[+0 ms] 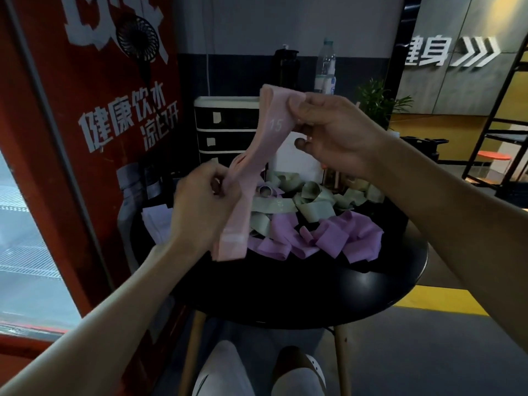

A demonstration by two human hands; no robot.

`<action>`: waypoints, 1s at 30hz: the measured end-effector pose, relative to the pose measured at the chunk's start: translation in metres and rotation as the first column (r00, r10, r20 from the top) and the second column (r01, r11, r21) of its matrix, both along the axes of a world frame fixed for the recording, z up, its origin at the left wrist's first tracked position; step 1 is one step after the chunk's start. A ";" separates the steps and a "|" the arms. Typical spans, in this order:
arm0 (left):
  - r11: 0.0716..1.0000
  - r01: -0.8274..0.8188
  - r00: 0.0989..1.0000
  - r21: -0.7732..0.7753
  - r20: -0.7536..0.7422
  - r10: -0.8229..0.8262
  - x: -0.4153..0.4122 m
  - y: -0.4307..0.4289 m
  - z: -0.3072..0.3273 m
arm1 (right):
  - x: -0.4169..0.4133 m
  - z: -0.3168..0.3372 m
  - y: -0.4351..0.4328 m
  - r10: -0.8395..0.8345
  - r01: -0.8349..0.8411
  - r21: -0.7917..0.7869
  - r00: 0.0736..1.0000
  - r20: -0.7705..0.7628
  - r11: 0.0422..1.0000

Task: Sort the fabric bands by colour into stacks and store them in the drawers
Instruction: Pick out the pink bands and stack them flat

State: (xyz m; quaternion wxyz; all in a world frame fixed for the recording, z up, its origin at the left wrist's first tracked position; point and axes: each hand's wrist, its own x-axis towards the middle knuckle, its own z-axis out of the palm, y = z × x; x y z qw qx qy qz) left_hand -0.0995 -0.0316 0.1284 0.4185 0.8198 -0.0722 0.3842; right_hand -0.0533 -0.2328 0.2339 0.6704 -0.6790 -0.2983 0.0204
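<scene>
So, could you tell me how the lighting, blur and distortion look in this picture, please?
Head view: dim light leaves the table and drawers murky; the left hand and the pink band near it are motion-blurred, yet the "15" by the right hand is legible; the wide lens bows the red panel.

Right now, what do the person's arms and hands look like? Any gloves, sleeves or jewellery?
The left hand and the right hand are bare, with no gloves. The left forearm and the right forearm are bare too, no sleeves in view. I see no watch, bracelet or ring, though the picture is dim and slightly blurred.
</scene>
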 end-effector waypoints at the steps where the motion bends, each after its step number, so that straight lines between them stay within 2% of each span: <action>1: 0.999 0.003 1.000 0.036 0.010 -0.003 -0.002 0.001 -0.001 | -0.001 -0.003 -0.003 0.018 -0.018 0.004 1.000 -0.007 1.000; 7: 0.958 0.064 0.994 0.281 -0.101 -0.037 -0.024 -0.038 -0.075 | -0.007 -0.061 -0.047 0.091 -0.099 -0.036 0.981 -0.174 0.994; 10: 0.956 0.157 0.977 0.247 -0.178 -0.114 -0.033 -0.067 -0.116 | -0.013 -0.094 -0.069 0.071 -0.087 -0.057 0.971 -0.227 0.995; 14: 0.931 0.239 0.971 0.278 -0.098 -0.220 -0.040 -0.089 -0.144 | -0.024 -0.114 -0.090 0.059 -0.080 -0.068 0.963 -0.263 0.994; 17: 0.917 0.308 0.952 0.255 -0.080 -0.297 -0.036 -0.075 -0.141 | -0.027 -0.122 -0.096 0.054 -0.070 -0.042 0.954 -0.296 0.997; 19: 0.940 0.232 0.972 0.250 -0.088 -0.217 -0.029 -0.056 -0.137 | -0.027 -0.126 -0.097 0.062 -0.081 -0.047 0.947 -0.316 0.996; 21: 0.974 0.011 0.985 0.225 -0.170 0.028 -0.020 -0.034 -0.133 | -0.027 -0.129 -0.093 0.042 -0.072 -0.088 0.952 -0.304 0.994; 23: 0.965 -0.130 0.937 0.230 -0.289 0.195 -0.014 -0.018 -0.131 | -0.026 -0.132 -0.087 0.033 -0.068 -0.116 0.959 -0.281 0.991; 26: 0.965 -0.099 0.888 0.242 -0.417 0.196 -0.010 -0.012 -0.132 | -0.022 -0.136 -0.080 0.032 -0.068 -0.120 0.959 -0.281 0.990; 30: 0.996 0.007 0.883 0.094 -0.468 0.038 -0.005 -0.013 -0.129 | -0.016 -0.142 -0.073 0.083 -0.120 -0.100 0.944 -0.319 0.988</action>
